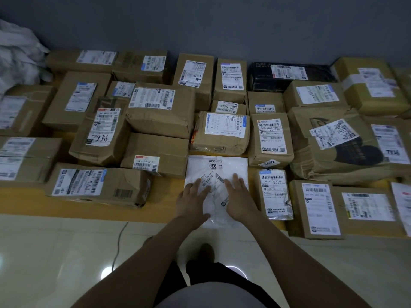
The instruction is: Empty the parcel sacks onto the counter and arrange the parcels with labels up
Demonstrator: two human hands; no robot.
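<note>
Tile floor (66,252) nearest, with one thin cable (119,241) running up to the counter (164,196) edge, left of the mailer. The mailer (216,167) is white plastic. It lies label up at the counter's front edge, and its near end hangs slightly over.

Both hands are on the mailer's near half. Left hand (193,197) is flat with fingers spread, palm down. Right hand (239,196) is the same, just beside it. Neither pinches anything; they look to be pressing or smoothing.

Handling, as a judgement:
- The mailer looks soft, thin and light, with a slick film that wrinkles. It would sag if lifted by one corner.
- Best slid flat under the palms, or taken at two opposite edges.
- The label (213,181) is creased, so rubbing it hard could tear it.

Boxes (160,107) sit tight around the mailer on the left, right and beyond. They are brown card and taped, some dented. They look stiff and heavier, so grip them by the sides.

A black parcel (289,74) sits far beyond the mailer to the right, against the wall. A white sack (17,54) is heaped far beyond it to the left.

Counts:
- Mailer: 1.
- Black parcel: 1.
- Brown boxes: about 25. The edges are cropped, so this is not exact.
- Sack heap: 1. Cannot tell how many sacks are in it.
- Hands: 2.

Every label seen faces up, so the task looks nearly finished.
</note>
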